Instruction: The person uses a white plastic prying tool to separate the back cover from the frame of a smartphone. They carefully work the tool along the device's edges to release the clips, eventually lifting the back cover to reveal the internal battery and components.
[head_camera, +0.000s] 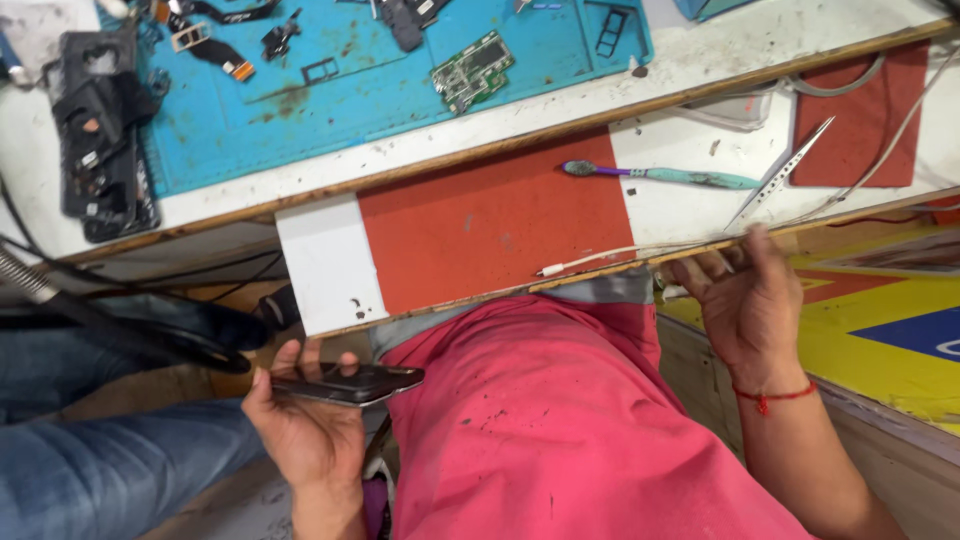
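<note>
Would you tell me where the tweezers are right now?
In the head view, the tweezers lie on the right of the pull-out shelf, just right of the toothbrush and above the right hand.

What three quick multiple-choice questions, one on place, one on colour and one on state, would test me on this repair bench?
1. Where does the toothbrush lie?
A on the pull-out shelf
B on the blue mat
C on the floor

2. What colour is the mat under the circuit board?
A red
B blue
C yellow

3. What does the left hand do?
A rests empty
B grips tweezers
C holds a dark phone

Answers: A, it lies beside the tweezers; B, the board sits on blue; C, fingers wrap the phone.
</note>
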